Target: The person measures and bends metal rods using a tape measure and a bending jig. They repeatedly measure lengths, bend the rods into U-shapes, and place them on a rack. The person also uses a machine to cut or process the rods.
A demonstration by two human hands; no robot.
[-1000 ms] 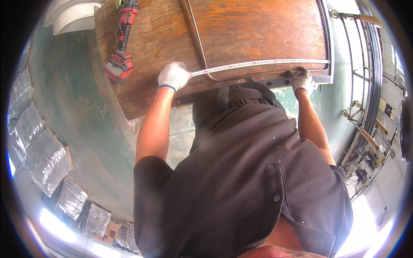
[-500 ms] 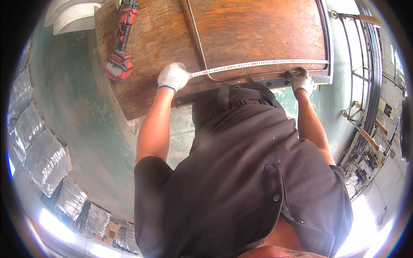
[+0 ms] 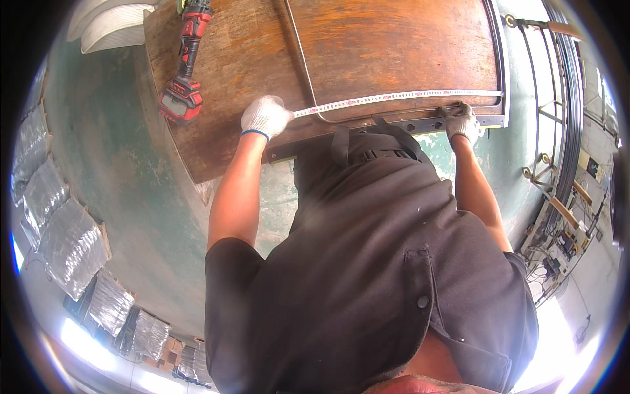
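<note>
My left hand [image 3: 266, 117], in a white knit glove, is closed at the left end of a tape measure [image 3: 387, 97]; the glove hides what lies inside the grip. The white tape stretches to the right over the wooden tabletop [image 3: 394, 46], reaching the dark frame at its right edge. Beneath the tape lies a thin bent metal rod [image 3: 302, 59], which turns a corner and runs along the near edge. Gloved too, my right hand [image 3: 462, 123] has its fingers curled over this rod by the perforated metal rail [image 3: 426, 125] at the table's front.
A red and black cordless power tool [image 3: 187, 65] rests on the tabletop's left side. Metal racks with wheels [image 3: 541, 105] stand at the right. Plastic-wrapped stacks [image 3: 69, 243] line the far left, across the green floor [image 3: 111, 131].
Almost nothing differs. The tape's right end has shifted very slightly to the right at the frame; both hands keep their places.
</note>
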